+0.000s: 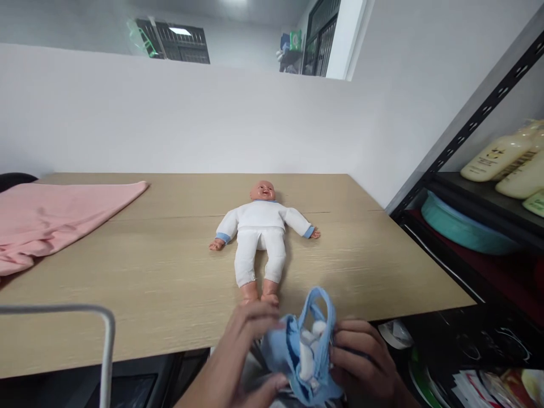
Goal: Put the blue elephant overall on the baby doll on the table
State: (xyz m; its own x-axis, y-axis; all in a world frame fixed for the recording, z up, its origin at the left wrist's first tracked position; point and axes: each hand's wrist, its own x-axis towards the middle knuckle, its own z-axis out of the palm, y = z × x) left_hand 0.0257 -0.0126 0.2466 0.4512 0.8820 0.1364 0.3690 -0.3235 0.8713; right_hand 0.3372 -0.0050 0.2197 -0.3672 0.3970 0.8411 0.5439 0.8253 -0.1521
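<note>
A baby doll (261,235) in white clothes with blue cuffs lies on its back in the middle of the wooden table (170,272), feet toward me. Just below its feet, at the table's near edge, both my hands hold a small light-blue garment (306,354) with white lining. My left hand (244,351) grips its left side, fingers curled round the fabric. My right hand (361,360) is closed on its right side. The garment is bunched and held open between them.
A pink cloth (55,218) lies on the table's far left. A grey metal bar (76,317) crosses the lower left. At right stands a black shelf rack (480,119) with cream bottles (501,156) and a teal basin (463,229). A white wall runs behind the table.
</note>
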